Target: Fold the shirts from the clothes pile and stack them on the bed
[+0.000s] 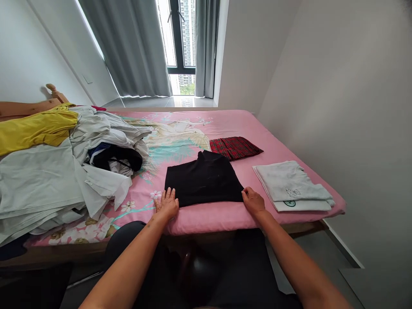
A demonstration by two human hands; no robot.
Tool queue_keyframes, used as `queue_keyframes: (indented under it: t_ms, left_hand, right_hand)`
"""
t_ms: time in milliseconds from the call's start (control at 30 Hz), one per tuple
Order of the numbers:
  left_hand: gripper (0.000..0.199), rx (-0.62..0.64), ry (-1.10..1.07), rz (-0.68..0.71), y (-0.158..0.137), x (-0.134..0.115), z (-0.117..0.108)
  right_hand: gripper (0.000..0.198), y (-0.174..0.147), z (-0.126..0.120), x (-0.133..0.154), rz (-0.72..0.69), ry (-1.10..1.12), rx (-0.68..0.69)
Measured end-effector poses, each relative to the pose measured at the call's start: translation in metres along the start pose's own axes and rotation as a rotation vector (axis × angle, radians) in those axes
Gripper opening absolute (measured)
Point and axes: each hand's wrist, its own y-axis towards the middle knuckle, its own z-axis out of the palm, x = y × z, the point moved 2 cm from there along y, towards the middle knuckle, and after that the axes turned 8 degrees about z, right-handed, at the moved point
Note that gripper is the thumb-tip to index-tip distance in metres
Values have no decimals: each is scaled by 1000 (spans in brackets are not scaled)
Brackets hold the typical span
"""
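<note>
A black garment (206, 178) lies flat and folded over near the front edge of the bed; its exact kind is unclear. My left hand (168, 204) rests flat at its near left corner, fingers stretched out over the cloth's edge and the sheet. At the near right corner, my right hand (253, 201) has its fingers closed on the garment's edge. Just behind the black cloth is a folded red plaid piece of cloth (236, 148). To the right of my right hand sits a small stack of folded white clothes (291, 186), with a line drawing and a green round emblem showing.
A large heap of loose white clothes (38, 178) covers the bed's left side, with a yellow garment (38, 126) on top and black pieces among it. The bed's pink sheet (225, 122) reaches a wall (341, 128) at the right. Grey curtains (128, 47) flank the window.
</note>
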Motion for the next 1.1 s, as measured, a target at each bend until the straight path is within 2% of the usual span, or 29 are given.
queue_keyframes:
  t_ms: [100,167,233,367,433,500,600,700,767,933,1033,1100]
  left_hand:
    - [56,-123,15,112,0,-5,-7]
    - [56,-143,-34,308,3,-15,-13]
    - [54,-121,-94,491,7,-27,-16]
    - [48,-33,-163,731,11,-49,-12]
    - [48,26,-170,818,9,-57,-5]
    - [47,30,-155,772,7,-58,2]
    - [47,-8,-133,616,3,-54,9]
    - [47,-36,-157,578,2,-54,9]
    - [43,-101,-195,578,5,-60,4]
    - [36,-208,-269,776,27,-104,-13]
    - [33,-200,-250,655,53,-133,-18]
    - [33,-143,-201,545,70,-146,-18]
  right_hand:
    - [20,-3,-2,2,-38,40,-108]
    - [18,-8,-9,14,-144,75,-236]
    - [17,-18,-14,35,-309,146,-292]
    - [24,-37,-6,77,-666,283,-102]
    - [26,-40,6,85,-729,252,-46]
    - [27,-38,19,81,-668,179,-78]
    - [40,-32,35,67,-534,72,-158]
    - [43,-32,41,60,-511,28,-174]
    - [43,-33,40,61,-506,21,-179]
    - [42,-33,37,65,-487,8,-199]
    - [40,-32,37,65,-476,14,-203]
    - [40,-31,37,65,-466,20,-200]
